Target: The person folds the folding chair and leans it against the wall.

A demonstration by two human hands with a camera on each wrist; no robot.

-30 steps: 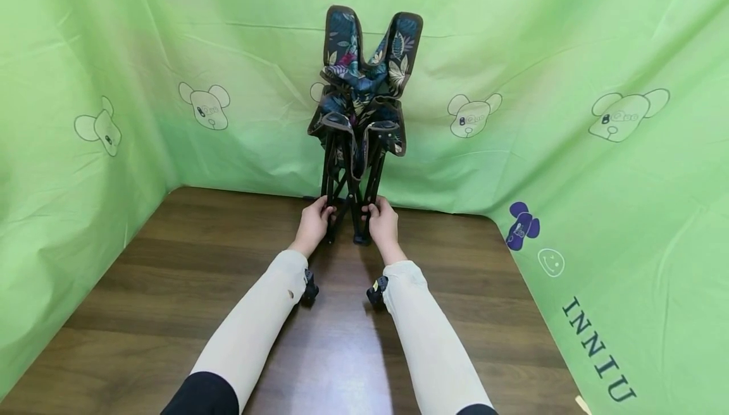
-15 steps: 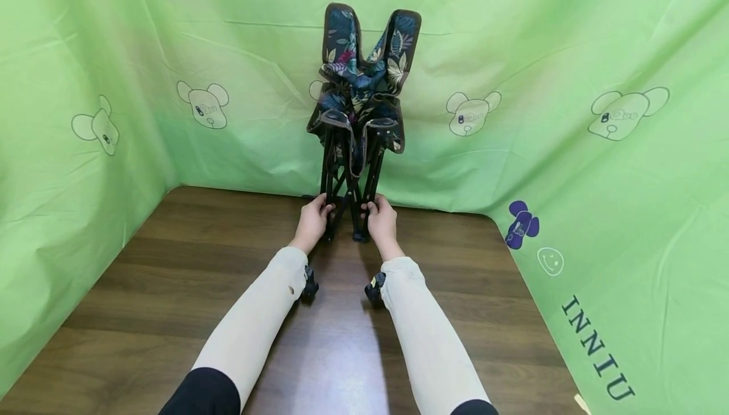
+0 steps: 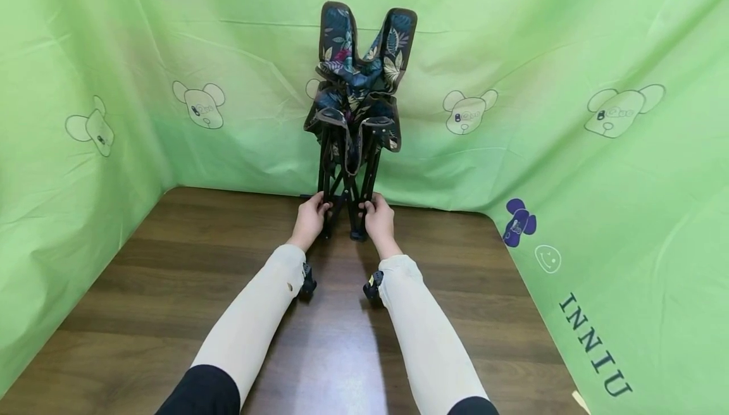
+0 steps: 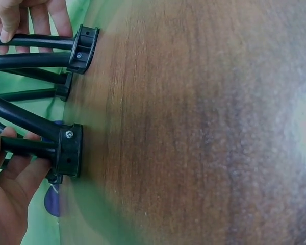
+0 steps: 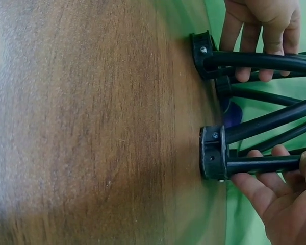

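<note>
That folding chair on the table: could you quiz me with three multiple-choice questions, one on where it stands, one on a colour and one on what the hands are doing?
1. Where does the folding chair stand?
A. at the far edge of the wooden table, before the green cloth
B. on the floor
C. at the near edge

2. What colour are the chair legs?
A. white
B. black
C. red

3. What are the hands doing?
A. lying flat on the table
B. holding the fabric seat
C. each gripping a leg low down

Answers:
1 A, its feet rest on the wood near the cloth backdrop.
2 B, the wrist views show black tubes and black plastic feet.
3 C, the left hand and right hand curl round the tubes just above the feet.
</note>
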